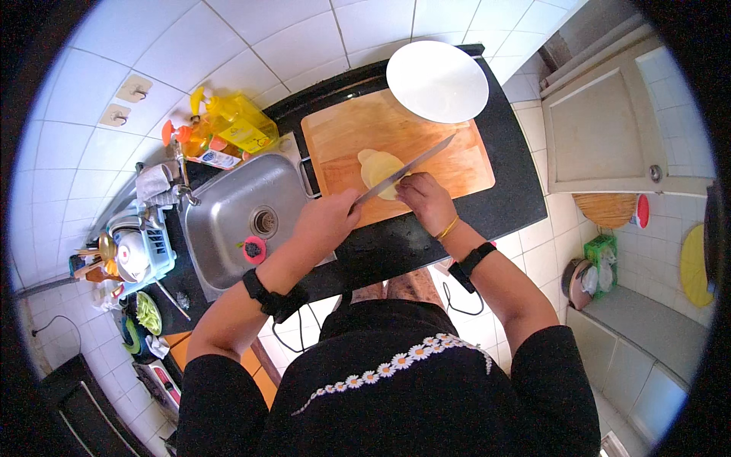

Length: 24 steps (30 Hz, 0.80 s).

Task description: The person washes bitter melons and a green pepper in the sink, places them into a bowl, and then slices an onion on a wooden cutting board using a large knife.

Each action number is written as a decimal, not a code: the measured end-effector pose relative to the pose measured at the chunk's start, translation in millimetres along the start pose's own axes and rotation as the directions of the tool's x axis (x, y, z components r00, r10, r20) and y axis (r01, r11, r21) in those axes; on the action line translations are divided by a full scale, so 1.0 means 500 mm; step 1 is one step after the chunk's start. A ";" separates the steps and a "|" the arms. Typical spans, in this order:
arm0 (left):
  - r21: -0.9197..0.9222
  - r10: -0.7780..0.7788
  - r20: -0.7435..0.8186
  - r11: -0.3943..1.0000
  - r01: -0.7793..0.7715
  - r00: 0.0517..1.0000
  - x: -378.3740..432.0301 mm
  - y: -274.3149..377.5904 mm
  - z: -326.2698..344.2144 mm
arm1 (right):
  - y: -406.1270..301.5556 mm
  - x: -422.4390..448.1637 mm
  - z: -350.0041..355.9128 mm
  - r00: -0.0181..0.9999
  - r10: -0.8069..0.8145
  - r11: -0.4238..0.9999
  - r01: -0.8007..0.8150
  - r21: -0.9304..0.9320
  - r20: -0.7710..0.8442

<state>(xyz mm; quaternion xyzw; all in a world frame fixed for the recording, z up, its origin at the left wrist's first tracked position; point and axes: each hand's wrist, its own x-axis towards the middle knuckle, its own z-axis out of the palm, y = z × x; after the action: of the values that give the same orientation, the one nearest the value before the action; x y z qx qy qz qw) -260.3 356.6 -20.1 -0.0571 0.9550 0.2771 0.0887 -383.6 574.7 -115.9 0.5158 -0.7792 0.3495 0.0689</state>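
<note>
A long-bladed kitchen knife is gripped in my left hand, which hides its handle. Its blade slants up and to the right, across pale yellow vegetable slices, probably potato, that overlap on a wooden cutting board. My right hand has its fingers bent and pinched on the right edge of the pale yellow vegetable, close beside the blade. Those fingers hide part of the piece. A white plate rests over the board's upper right corner.
Left of the board is a steel sink with a pink strainer in it. Yellow and orange pump bottles stand behind. Further left are a blue dish rack and a plate of green strips. The black counter's edge runs before me.
</note>
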 end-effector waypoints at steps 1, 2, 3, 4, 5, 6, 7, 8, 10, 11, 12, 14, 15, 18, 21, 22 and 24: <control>0.020 -0.016 0.008 1.000 0.016 1.000 -0.005 0.007 -0.008 | 0.000 0.000 -0.001 1.000 -0.009 1.000 0.009 -0.006 -0.003; 0.041 -0.032 0.015 0.999 0.032 0.999 -0.011 0.015 -0.016 | 0.001 0.001 -0.001 1.000 -0.017 1.000 0.017 -0.012 -0.006; 0.061 -0.050 0.022 0.997 0.049 0.999 -0.015 0.019 -0.020 | 0.001 0.001 -0.002 1.000 -0.026 1.000 0.026 -0.017 -0.008; 0.055 -0.040 0.017 0.998 0.039 0.999 -0.017 0.017 -0.019 | 0.000 0.002 -0.002 1.000 -0.027 1.000 0.027 -0.014 -0.011; 0.049 -0.029 0.013 0.998 0.029 0.999 -0.019 0.013 -0.019 | 0.000 0.003 -0.003 1.000 -0.027 1.000 0.027 -0.010 -0.014; 0.042 -0.019 0.008 0.999 0.019 1.000 -0.021 0.009 -0.018 | -0.001 0.003 -0.003 0.999 -0.028 1.000 0.028 -0.006 -0.016; 0.050 -0.019 0.010 0.999 0.018 1.000 -0.021 0.010 -0.019 | -0.002 0.004 -0.004 0.999 -0.027 1.000 0.026 -0.006 -0.017; 0.059 -0.018 0.013 0.998 0.017 1.000 -0.021 0.011 -0.021 | -0.003 0.005 -0.005 1.000 -0.025 1.000 0.025 -0.007 -0.018; 0.068 -0.018 0.016 0.998 0.017 1.000 -0.020 0.014 -0.023 | -0.003 0.005 -0.005 1.000 -0.018 1.000 0.018 -0.004 -0.019; 0.068 -0.018 0.017 0.998 0.017 1.000 -0.019 0.015 -0.023 | -0.002 0.005 -0.006 1.000 -0.013 1.000 0.013 -0.001 -0.019; 0.069 -0.018 0.017 0.997 0.017 1.000 -0.018 0.016 -0.024 | -0.002 0.005 -0.006 1.000 -0.008 1.000 0.008 0.002 -0.020; 0.084 -0.013 0.025 0.996 0.011 1.000 -0.016 0.013 -0.019 | -0.002 0.006 -0.008 0.999 -0.032 0.999 0.033 -0.001 0.004; 0.092 -0.010 0.028 0.996 0.007 1.000 -0.014 0.012 -0.016 | -0.001 0.006 -0.010 0.999 -0.045 0.999 0.045 -0.003 0.015; 0.070 -0.016 0.041 0.997 0.013 0.999 -0.007 0.013 -0.010 | -0.002 0.005 -0.009 1.000 -0.018 1.000 0.018 0.016 0.003; 0.070 -0.013 0.049 0.998 0.009 0.999 -0.003 0.009 -0.004 | 0.002 0.003 -0.006 1.000 -0.026 1.000 0.026 0.012 -0.013; 0.080 -0.019 0.053 0.997 0.015 0.998 -0.001 0.011 -0.004 | 0.002 0.003 -0.006 1.000 -0.029 1.000 0.029 0.013 -0.009; 0.099 -0.031 0.061 0.995 0.025 0.998 0.002 0.016 -0.003 | 0.003 0.004 -0.006 0.999 -0.036 0.999 0.036 0.014 -0.001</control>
<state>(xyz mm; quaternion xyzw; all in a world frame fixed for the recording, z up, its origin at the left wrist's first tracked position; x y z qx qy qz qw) -263.0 362.2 -14.8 -0.0572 0.9634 0.2301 0.1252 -386.4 575.4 -113.4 0.5299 -0.7673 0.3538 0.0718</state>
